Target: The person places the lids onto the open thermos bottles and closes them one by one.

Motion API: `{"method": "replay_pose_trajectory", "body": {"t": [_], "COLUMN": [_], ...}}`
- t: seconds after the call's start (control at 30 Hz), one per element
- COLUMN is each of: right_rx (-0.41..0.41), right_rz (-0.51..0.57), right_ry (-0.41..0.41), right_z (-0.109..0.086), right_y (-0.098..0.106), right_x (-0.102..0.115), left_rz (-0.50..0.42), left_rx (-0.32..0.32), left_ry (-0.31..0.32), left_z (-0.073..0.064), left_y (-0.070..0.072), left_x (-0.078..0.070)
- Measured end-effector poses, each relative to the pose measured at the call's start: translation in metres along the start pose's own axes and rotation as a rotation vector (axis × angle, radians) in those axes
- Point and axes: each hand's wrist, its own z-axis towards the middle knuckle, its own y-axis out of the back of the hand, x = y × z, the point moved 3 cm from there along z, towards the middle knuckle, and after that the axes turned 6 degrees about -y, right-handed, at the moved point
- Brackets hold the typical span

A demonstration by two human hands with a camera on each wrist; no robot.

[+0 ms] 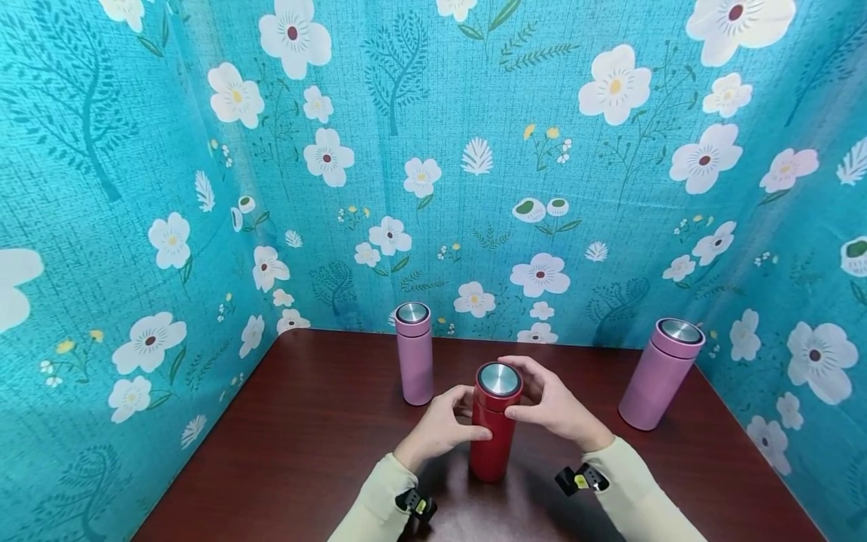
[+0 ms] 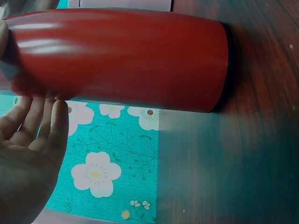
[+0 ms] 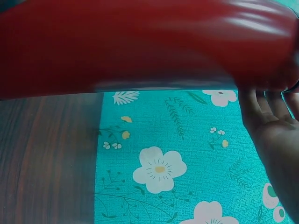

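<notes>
A red thermos flask with a silver-topped lid stands nearly upright between my hands in the head view. My left hand grips its body from the left, thumb across the front and fingers partly hidden behind. Higher up, just below the lid, my right hand holds it from the right with thumb in front and fingers round the back. In the left wrist view, the left fingertips meet the flask's side. The right wrist view has the right fingers against the red wall near its lid end.
Behind and left of the red flask stands a pink thermos flask. Another pink flask is toward the right edge of the dark wooden table. Blue flowered cloth walls the back and both sides.
</notes>
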Motion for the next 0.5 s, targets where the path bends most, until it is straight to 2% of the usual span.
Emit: {"method": "replay_pose_trajectory", "body": {"t": [0.2,0.5], "right_rx": [0.005,0.046], "right_rz": [-0.008,-0.015], "right_ry": [-0.005,0.069], "right_z": [-0.0020,-0.0040], "right_y": [-0.0001,0.0019], "right_x": [0.0000,0.0025], "left_rz": [0.008,0.009], "left_rx": [0.002,0.006], "left_ry": [0.012,0.005], "left_z": [-0.0003,-0.0007], "left_y": [0.0005,0.0001], "left_x": [0.0001,-0.0010]}}
